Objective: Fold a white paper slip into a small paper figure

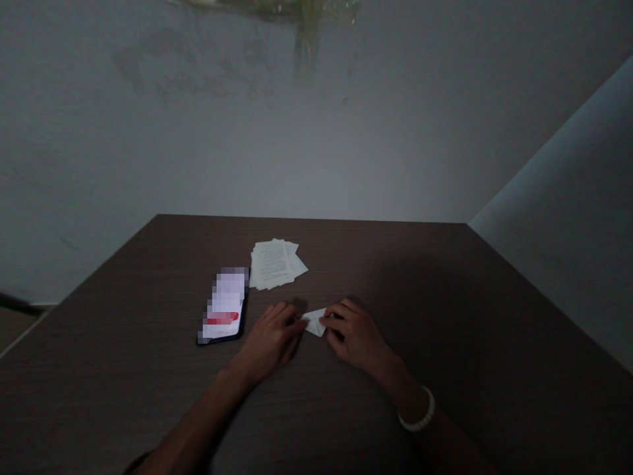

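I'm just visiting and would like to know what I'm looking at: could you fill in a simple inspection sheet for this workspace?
Surface: dark brown wood-look table, dimly lit.
Things in hand: a small white paper held low, close to the tabletop.
Loose items: a loosely fanned stack of printed papers; left of it, a phone lies with its screen lit, partly pixelated.
Hands: left hand and right hand grip opposite ends of the small white paper; a white bracelet circles the right wrist.
Cables: nothing seen on the table.
Surroundings: grey wall behind, stained near the top.
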Demonstrator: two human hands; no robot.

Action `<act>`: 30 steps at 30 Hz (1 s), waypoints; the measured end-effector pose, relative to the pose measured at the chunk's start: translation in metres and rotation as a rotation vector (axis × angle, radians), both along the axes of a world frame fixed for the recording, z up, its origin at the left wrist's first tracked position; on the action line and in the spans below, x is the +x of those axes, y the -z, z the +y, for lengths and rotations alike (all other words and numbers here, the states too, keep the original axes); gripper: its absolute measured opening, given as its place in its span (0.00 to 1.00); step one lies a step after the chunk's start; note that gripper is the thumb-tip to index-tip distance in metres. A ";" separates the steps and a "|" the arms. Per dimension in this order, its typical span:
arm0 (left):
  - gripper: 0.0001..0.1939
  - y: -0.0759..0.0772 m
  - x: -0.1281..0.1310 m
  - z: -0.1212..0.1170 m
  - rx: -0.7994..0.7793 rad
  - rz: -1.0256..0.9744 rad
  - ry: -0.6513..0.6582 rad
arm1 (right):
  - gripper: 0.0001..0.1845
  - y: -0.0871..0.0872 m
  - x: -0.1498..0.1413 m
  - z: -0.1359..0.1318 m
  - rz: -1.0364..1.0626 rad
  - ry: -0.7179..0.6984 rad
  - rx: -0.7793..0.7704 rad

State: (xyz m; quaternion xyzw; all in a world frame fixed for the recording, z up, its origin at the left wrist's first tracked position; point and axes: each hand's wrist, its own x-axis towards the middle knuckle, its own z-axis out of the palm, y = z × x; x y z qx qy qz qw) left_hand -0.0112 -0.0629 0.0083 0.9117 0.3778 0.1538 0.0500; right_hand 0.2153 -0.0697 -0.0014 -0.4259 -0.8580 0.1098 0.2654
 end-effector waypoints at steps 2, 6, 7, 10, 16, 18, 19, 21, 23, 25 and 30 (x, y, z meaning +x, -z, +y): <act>0.14 -0.003 -0.001 -0.001 -0.011 0.009 0.014 | 0.13 -0.002 0.000 -0.001 -0.018 0.009 -0.010; 0.16 -0.006 0.000 -0.003 -0.026 0.018 0.028 | 0.17 -0.003 -0.001 -0.004 -0.041 0.020 -0.038; 0.16 -0.006 0.001 -0.003 -0.027 0.019 0.027 | 0.17 -0.002 -0.001 -0.004 -0.043 0.024 -0.042; 0.17 -0.006 0.002 -0.004 -0.029 0.018 0.023 | 0.18 -0.002 -0.002 -0.005 -0.039 0.036 -0.047; 0.17 -0.009 0.003 -0.005 -0.044 0.012 0.019 | 0.13 -0.003 -0.006 -0.005 -0.010 0.070 -0.049; 0.16 -0.010 0.003 -0.005 -0.044 0.008 0.017 | 0.10 -0.004 -0.008 -0.005 -0.003 0.087 -0.046; 0.16 -0.011 0.003 -0.005 -0.046 0.007 0.015 | 0.10 -0.004 -0.009 -0.005 -0.002 0.093 -0.044; 0.14 -0.012 0.003 -0.005 -0.048 0.003 0.008 | 0.09 -0.005 -0.009 -0.005 -0.006 0.103 -0.042; 0.12 -0.013 0.003 -0.005 -0.047 -0.001 0.001 | 0.08 -0.005 -0.009 -0.005 -0.014 0.101 -0.036; 0.12 -0.014 0.003 -0.004 -0.048 -0.001 0.003 | 0.08 -0.004 -0.008 -0.005 -0.024 0.087 -0.026; 0.12 -0.013 0.001 -0.004 -0.047 -0.019 -0.002 | 0.09 -0.002 -0.006 -0.004 -0.034 0.043 -0.002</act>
